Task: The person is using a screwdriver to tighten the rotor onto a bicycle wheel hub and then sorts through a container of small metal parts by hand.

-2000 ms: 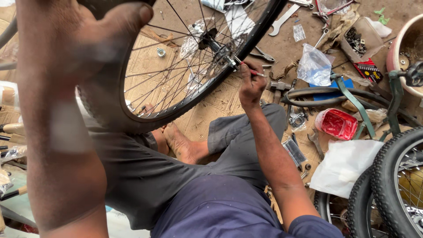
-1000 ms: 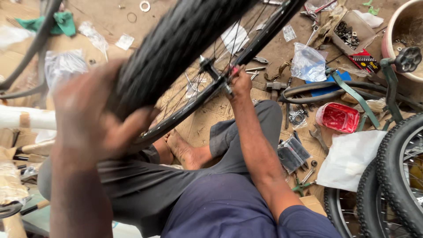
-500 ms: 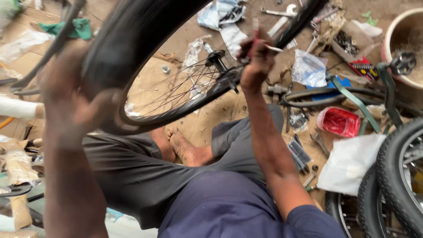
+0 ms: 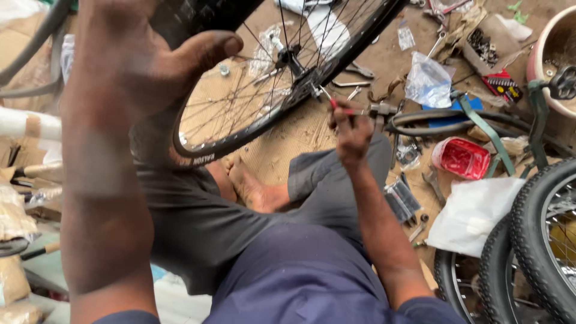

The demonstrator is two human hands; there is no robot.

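The bicycle wheel (image 4: 264, 78) now sits higher and closer than half a second ago, when it was tilted further over; the left hand (image 4: 138, 66) has shifted its grip round the tyre, and the right hand (image 4: 353, 129) has come down from above the rim to the lower edge of the wheel, just right of the hub (image 4: 288, 57). Judging by this, the wheel is being turned a little at a time so that the tool reaches a fresh spot on the rim.

The left hand is closed over the top of the tyre, thumb pressed across the tread. The right hand is curled tight round a thin red-handled tool (image 4: 329, 101), its tip against the rim. The wheel is held up over the person's lap, above the cardboard-covered floor (image 4: 282, 138).

Along the floor's right side lie a clear crumpled plastic bag (image 4: 427, 79), a flat blue packet (image 4: 451, 114) beneath a loose tyre, a red rectangular tray (image 4: 461, 158) and a white plastic bag (image 4: 474, 213). Near the top right corner lies a small red and black card of bits (image 4: 503, 85).
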